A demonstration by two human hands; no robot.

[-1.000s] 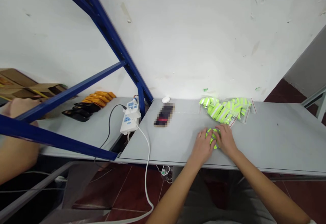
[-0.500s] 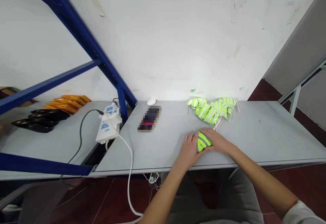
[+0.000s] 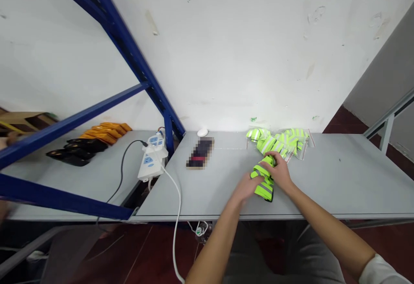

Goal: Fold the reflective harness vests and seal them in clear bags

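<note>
Between my hands is a neon-yellow reflective strap [image 3: 264,191] with grey bands, folded loosely over the grey table near its front edge. My left hand [image 3: 246,188] grips its left side, thumb lying across the fabric. My right hand [image 3: 278,172] holds the upper right part, fingers curled over the top and partly hidden by the fabric. A dark edge shows at the strap's lower right end. Just behind my right hand lie several similar yellow reflective straps in clear bags [image 3: 274,142].
To the left stand a white power strip [image 3: 152,157] with cables and a blue metal frame [image 3: 136,55]. A blurred-out dark object [image 3: 200,152] and a white oval item [image 3: 202,132] lie near the wall. Black and orange packets [image 3: 106,133] rest on the neighbouring table [image 3: 93,185].
The strap was a compact bundle cupped between both hands; now it is looser and spread longer, its lower end showing. My right hand has moved up its far side. The view has shifted slightly left.
</note>
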